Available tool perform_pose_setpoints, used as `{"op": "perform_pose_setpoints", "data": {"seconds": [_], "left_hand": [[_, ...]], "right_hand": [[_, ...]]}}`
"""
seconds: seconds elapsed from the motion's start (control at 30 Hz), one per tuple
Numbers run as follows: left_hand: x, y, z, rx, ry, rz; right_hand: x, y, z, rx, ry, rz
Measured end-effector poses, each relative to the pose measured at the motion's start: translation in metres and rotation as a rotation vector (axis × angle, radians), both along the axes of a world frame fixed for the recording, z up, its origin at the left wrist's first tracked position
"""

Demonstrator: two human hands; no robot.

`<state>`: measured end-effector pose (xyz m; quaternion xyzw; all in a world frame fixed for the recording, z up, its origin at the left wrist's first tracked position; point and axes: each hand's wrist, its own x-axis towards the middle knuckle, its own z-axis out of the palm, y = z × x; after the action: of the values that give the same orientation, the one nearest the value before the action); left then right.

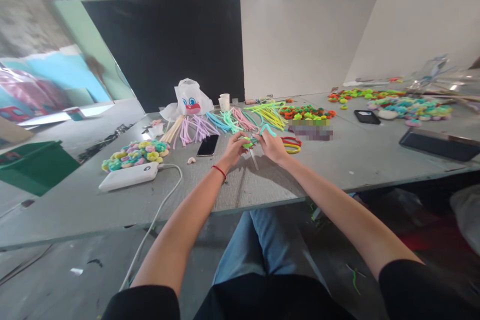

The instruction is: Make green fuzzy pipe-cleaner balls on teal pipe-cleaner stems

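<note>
My left hand (233,150) and my right hand (273,147) meet above the table's middle, fingers closed together. Between their fingertips is a small bright green and teal fuzzy piece (247,143), which looks like bent pipe cleaner. A teal strand (269,130) curves over the back of my right hand; my fingers partly hide where it leads. Just below the fingertips a thin whitish stick (254,160) points down toward the tabletop; whether a hand grips it I cannot tell. Red and yellow pipe cleaners (292,146) lie bent beside my right hand.
Fanned pastel pipe cleaners (198,127) lie beyond my hands, near a phone (208,145). At left are a power bank (129,176) with a cable and a pompom-like pile (137,154). Orange-green fuzzy pieces (309,113), a black phone (366,117) and a dark tablet-like slab (437,145) sit rightward.
</note>
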<state>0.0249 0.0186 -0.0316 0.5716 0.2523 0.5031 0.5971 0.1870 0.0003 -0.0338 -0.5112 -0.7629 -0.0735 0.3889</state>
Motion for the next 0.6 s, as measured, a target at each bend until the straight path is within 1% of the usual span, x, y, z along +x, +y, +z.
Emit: {"op": "perform_pose_setpoints", "data": {"seconds": [0.2,0.33,0.5,0.6], "left_hand": [[-0.0006,-0.0002,0.0031,-0.078,-0.023,-0.063],[-0.0009,0.0002,0.0034,-0.089,-0.033,-0.103],[-0.0032,-0.0009,0.0034,-0.111,-0.023,-0.184],[-0.0031,-0.0007,0.0026,-0.101,-0.014,-0.188]], "right_hand": [[0.0023,0.0029,-0.0022,0.017,0.021,0.041],[0.0008,0.0025,-0.0021,0.031,0.050,0.039],[-0.0018,-0.0006,-0.0018,0.046,0.065,0.053],[-0.0010,-0.0002,-0.0027,0.046,0.064,0.047]]}}
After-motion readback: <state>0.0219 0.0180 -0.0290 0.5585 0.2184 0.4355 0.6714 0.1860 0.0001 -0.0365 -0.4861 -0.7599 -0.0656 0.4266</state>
